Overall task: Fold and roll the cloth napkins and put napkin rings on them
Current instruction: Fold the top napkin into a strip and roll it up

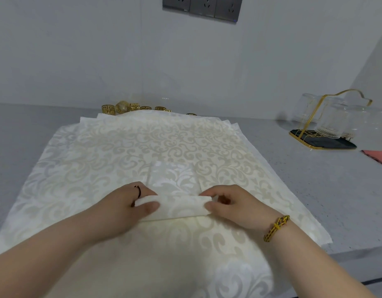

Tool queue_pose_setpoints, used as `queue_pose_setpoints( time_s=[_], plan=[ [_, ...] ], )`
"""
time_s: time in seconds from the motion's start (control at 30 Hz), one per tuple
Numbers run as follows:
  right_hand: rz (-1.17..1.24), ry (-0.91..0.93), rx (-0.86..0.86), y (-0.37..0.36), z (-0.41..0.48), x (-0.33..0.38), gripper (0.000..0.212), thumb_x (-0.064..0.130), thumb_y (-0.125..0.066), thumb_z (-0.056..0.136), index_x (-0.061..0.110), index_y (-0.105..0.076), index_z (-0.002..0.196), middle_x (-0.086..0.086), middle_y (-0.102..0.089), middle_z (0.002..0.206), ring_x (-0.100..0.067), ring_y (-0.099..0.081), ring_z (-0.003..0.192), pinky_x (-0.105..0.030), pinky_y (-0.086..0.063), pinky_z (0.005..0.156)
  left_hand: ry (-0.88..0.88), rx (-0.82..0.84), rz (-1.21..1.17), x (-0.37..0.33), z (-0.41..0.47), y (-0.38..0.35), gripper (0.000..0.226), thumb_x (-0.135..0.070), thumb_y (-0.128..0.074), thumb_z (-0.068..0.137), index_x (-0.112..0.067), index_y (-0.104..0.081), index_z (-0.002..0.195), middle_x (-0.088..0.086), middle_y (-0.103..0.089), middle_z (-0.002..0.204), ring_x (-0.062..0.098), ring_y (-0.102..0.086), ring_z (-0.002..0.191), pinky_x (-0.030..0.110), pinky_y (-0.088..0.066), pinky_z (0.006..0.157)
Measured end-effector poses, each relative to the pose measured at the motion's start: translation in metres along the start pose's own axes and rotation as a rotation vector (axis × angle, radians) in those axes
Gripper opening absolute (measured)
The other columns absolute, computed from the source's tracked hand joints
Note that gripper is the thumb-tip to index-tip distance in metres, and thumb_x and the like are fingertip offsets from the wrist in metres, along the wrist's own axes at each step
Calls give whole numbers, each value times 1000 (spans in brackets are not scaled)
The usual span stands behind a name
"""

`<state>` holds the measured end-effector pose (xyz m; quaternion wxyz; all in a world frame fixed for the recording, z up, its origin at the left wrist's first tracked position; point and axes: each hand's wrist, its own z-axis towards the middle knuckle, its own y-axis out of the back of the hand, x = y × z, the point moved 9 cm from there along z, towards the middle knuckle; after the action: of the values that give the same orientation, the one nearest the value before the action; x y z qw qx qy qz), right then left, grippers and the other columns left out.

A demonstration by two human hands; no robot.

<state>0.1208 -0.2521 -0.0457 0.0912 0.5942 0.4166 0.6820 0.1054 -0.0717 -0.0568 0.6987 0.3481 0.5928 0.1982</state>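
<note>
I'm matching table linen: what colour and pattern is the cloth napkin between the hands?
The cream-white rolled cloth napkin carries a tonal damask scroll pattern, seen in the head view.

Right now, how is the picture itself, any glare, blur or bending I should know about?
Head view: the light is soft and even, with only faint shadows under the left hand and right hand; a pale sheen sits on the napkin beyond the roll; the rings at the back and the glasses look soft; the wide lens slants the wall corner at the right.
</note>
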Motion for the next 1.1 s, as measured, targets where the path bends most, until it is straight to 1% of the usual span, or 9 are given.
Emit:
queue_pose_setpoints(
  time_s=[0.13,0.2,0.33,0.43,0.5,0.67,0.83,1.0,1.1],
  plan=[
    [-72,-41,-67,-1,15,-3,33,30,-42,95,7,-56,77,-6,-53,73,-10,-45,69,-24,-37,69,20,-84,1,6,13,6,12,-39,-47,90,-37,-54,82,-20,-58,94,-4,-53,87,9,-36,70],
    [-186,-37,-135,-1,21,-2,34,32,-38,96,14,-47,69,2,-45,78,-9,-42,69,-24,-34,71,49,-179,72,4,17,13,14,-43,-44,91,-34,-51,85,-21,-53,92,-4,-50,79,9,-34,65],
    [-213,92,-398,11,20,8,20,30,-46,93,16,-56,104,12,-44,91,1,-41,65,-9,-35,65,18,-383,239,-4,20,24,17,-46,-48,88,-32,-47,98,-19,-45,84,-1,-45,69,7,-29,59],
    [-387,369,-542,13,3,29,25,30,-48,82,9,-62,80,5,-56,76,-6,-44,70,-14,-38,68,-211,-368,235,-21,10,26,39,-73,-37,76,-40,-49,92,-34,-42,82,-13,-47,80,4,-30,62],
    [-500,450,-524,7,-7,29,25,34,-51,77,13,-61,86,0,-63,80,-9,-47,77,-21,-39,72,-366,-232,319,-30,4,14,57,-87,-20,67,-49,-49,99,-43,-35,93,-21,-37,92,1,-28,65],
    [-614,381,-492,-1,-5,26,35,36,-51,68,17,-57,98,0,-67,87,-10,-47,85,-21,-37,80,-253,-126,380,-14,3,5,78,-73,-16,57,-50,-25,131,-37,-25,121,-15,-26,113,-11,-16,81],
    [-432,222,-264,0,1,25,34,28,-61,85,18,-56,117,17,-50,95,-5,-43,92,-4,-29,76,-228,-92,279,-19,-1,8,29,-56,-41,78,-64,-47,105,-30,-58,104,-6,-51,100,10,-36,79],
    [-286,84,-73,-6,6,13,29,32,-57,88,21,-58,115,9,-53,98,1,-44,80,-11,-36,79,-164,-34,131,-16,-7,6,13,-55,-54,76,-63,-50,66,-20,-52,86,-3,-49,86,13,-39,74],
    [-218,2,5,-8,16,9,22,33,-49,92,20,-60,107,9,-48,100,2,-44,78,-15,-35,77,-145,-166,173,-10,1,12,21,-39,-55,87,-45,-53,107,-35,-38,101,-8,-42,96,11,-30,87]
  ],
)
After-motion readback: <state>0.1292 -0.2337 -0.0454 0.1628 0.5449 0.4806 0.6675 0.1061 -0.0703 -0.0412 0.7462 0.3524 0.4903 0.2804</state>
